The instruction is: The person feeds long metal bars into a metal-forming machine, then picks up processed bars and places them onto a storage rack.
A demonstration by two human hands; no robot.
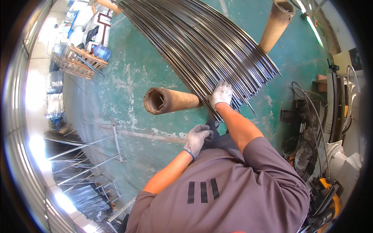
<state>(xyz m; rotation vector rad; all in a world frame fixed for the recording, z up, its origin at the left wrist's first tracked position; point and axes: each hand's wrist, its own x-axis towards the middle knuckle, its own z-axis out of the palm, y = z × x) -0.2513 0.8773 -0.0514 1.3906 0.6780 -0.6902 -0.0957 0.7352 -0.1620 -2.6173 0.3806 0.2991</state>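
Observation:
A wide layer of long, shiny metal tubes slants from the far left toward me, their near ends uneven. My right hand, in a light knitted glove, is closed over tubes at the near left edge of the layer. The glove hides its fingertips and how many tubes it grips. Nearer my body, my left hand hangs apart from the tubes, its fingers loosely curled in with nothing visible in them. That glove is pale with a grey-coated palm and a blue cuff.
Brown cardboard tubes, one at the left and one at the far right, lie under the metal layer. A machine with cables stands at right. At left are a rack with thin rods and a wooden pallet. The floor is worn green.

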